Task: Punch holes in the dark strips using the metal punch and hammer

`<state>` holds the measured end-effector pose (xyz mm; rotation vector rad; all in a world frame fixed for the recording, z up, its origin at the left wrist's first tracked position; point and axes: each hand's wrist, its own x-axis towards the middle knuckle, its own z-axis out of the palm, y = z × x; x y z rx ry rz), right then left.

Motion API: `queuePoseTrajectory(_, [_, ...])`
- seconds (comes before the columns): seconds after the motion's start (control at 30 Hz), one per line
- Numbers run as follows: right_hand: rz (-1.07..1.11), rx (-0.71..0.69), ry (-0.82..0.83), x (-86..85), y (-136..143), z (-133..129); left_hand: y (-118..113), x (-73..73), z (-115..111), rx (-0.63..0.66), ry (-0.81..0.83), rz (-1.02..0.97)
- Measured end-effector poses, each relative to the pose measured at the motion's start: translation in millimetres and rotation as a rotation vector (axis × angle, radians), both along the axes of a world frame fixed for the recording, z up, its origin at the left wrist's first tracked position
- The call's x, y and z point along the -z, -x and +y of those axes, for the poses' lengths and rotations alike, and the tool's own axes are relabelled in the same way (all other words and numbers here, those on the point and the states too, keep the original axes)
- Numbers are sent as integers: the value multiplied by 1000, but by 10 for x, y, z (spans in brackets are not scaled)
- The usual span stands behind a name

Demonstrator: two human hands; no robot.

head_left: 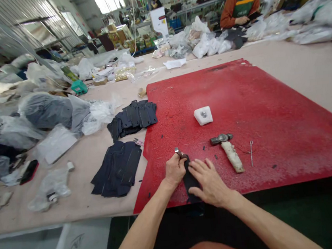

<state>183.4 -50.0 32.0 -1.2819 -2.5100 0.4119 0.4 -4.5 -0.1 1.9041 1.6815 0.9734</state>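
My left hand (175, 170) is closed around a short metal tool (179, 152), perhaps a punch. Its shiny end sticks up above the fingers and its lower end is hidden. Under both hands, a dark fabric strip (190, 183) lies lengthwise near the front edge of the red mat (175, 99). Fingers spread, my right hand (210, 181) rests flat on the strip's right side. To the right, a hammer (232, 155) with a wrapped handle lies on the mat, beside a thin metal hook (251, 154). Farther back sits a white block (203, 116) with a round grey mark.
Two piles of dark cut pieces, a near one (117, 170) and a far one (135, 118), lie left of the mat. Small scissors (138, 142) are between them. Plastic bags (47, 110) crowd the left side. Across the table stands a person in an orange top (231, 9).
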Motion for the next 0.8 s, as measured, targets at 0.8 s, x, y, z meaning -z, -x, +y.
queuePoseTrajectory(0.8, [-49,-53,77,196,-33,52,169,-73,-268,-176,27,-307])
